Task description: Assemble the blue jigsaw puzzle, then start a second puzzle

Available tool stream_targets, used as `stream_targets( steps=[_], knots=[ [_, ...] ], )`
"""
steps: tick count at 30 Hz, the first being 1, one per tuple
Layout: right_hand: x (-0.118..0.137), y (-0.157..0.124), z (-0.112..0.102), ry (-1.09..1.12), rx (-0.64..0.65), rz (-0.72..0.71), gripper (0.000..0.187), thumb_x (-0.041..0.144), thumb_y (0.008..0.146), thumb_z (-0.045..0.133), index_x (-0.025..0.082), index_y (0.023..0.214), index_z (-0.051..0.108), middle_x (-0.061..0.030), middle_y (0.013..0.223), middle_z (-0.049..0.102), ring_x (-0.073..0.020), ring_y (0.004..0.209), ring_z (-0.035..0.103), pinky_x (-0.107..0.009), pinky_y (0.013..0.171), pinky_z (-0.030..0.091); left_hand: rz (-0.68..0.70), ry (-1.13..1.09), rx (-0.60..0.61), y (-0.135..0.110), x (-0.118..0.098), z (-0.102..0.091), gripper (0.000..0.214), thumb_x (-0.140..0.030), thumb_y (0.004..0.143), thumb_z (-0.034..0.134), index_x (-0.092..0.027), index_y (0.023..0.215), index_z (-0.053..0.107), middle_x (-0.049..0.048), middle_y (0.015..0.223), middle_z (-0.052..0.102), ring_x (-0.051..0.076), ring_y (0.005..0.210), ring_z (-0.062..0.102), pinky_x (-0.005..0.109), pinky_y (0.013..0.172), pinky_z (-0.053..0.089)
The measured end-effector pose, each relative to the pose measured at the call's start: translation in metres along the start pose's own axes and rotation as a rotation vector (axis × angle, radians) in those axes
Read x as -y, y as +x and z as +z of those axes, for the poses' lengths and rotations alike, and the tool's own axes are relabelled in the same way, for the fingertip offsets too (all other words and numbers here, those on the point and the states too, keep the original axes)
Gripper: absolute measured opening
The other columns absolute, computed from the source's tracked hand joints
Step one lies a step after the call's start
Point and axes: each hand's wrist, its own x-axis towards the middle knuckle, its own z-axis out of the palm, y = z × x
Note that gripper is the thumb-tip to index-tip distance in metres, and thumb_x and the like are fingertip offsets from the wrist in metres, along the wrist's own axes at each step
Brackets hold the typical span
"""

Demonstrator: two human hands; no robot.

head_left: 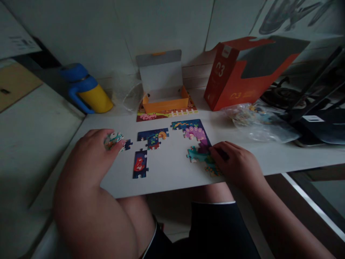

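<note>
A: What takes up the most space?
B: A white table [167, 165], pushed against a wall. At its back right stands a large orange-red box [226, 82], then a smaller open orange box [167, 105] near the middle.

A: And the hands?
B: There are 2. The left hand [93, 153] is curled, thumb and index finger nearly closed around colourful jigsaw pieces [112, 138]; a dark blue knob pokes out beyond the thumb. The right hand [238, 162] has its fingers bent close together, fingertips touching the right border of a joined puzzle section [196, 132]. I cannot tell whether they pinch anything.

A: Where does that section sit?
B: It bends down the right side, its lower end partly under the right hand and near the table's front edge. White tabletop stretches from it leftward to a smaller joined group [152, 136], leaving sliding room between the 2.

A: Anything smaller?
B: A red-creature piece [139, 163], just below that group, well apart from the right fingertips, nearer the left hand.
</note>
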Motion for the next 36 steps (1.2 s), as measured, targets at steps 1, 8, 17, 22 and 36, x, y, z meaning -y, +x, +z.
stream_targets(
  steps=[1,8,17,22,36],
  knots=[
    [-0.001,-0.001,0.001,-0.011,-0.005,-0.003,0.027,0.043,0.107,0.058,0.024,0.097,0.073,-0.006,0.092,0.077,-0.0241,0.077,0.071,-0.035,0.07,0.044,-0.065,0.03,0.038,0.0,0.01,0.001,0.038,-0.045,0.097,0.076,-0.018,0.123,0.07,0.0129,0.128,0.073,0.036,0.12,0.069,0.055,0.11,0.055],
    [-0.009,-0.004,0.005,-0.073,-0.015,0.01,0.029,0.05,0.106,0.056,0.026,0.098,0.072,-0.0047,0.091,0.078,-0.0252,0.074,0.071,-0.036,0.066,0.044,-0.221,-0.037,0.188,-0.001,0.048,0.008,0.066,-0.06,0.093,0.071,-0.012,0.139,0.066,0.0198,0.139,0.069,0.036,0.121,0.07,0.046,0.109,0.054],
    [-0.003,-0.005,0.004,-0.133,-0.047,0.018,0.032,0.052,0.105,0.055,0.027,0.101,0.073,-0.0072,0.09,0.078,-0.0267,0.071,0.071,-0.037,0.064,0.044,-0.02,-0.443,0.127,0.004,0.064,0.034,0.079,-0.051,0.083,0.084,-0.022,0.153,0.058,0.0118,0.154,0.062,0.031,0.133,0.065,0.042,0.116,0.049],
    [-0.006,-0.006,0.006,-0.147,-0.073,-0.009,0.034,0.054,0.104,0.055,0.026,0.099,0.073,-0.0073,0.088,0.078,-0.026,0.07,0.07,-0.036,0.064,0.043,-0.016,-0.554,0.121,0.006,0.073,0.046,0.064,-0.057,0.084,0.084,-0.024,0.137,0.07,0.0111,0.142,0.068,0.031,0.128,0.068,0.043,0.113,0.052],
    [-0.005,-0.004,0.005,-0.127,-0.021,0.022,0.027,0.046,0.106,0.056,0.026,0.097,0.071,-0.0061,0.094,0.079,-0.025,0.076,0.071,-0.036,0.066,0.043,-0.183,-0.538,0.155,0.009,0.068,0.039,0.069,-0.062,0.069,0.091,-0.022,0.122,0.072,0.0106,0.122,0.077,0.031,0.103,0.074,0.043,0.092,0.059]
  ],
)
